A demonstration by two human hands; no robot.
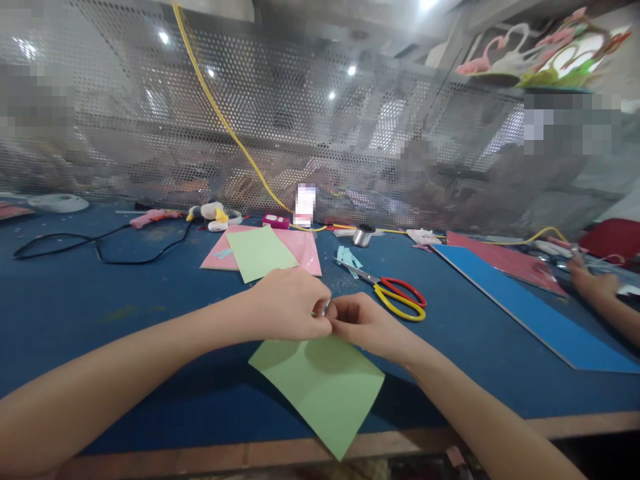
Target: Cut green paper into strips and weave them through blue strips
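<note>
Green sheet (320, 390) left of scissors and nearer us, upper part hidden behind our left hand (293, 303) and right hand (367, 323); both grips narrow, pinching pale strip (327, 307); whether sheet too, we cannot tell.

Near the surface's (200, 400) front edge, left hand (287, 303) and right hand (367, 323) hide green sheet's (325, 387) far corner; grip unclear to us. Far edge: bright upright panel (305, 203) blurred. Right end: co-worker's arm (624, 313), blue board (530, 300) cut off.
</note>
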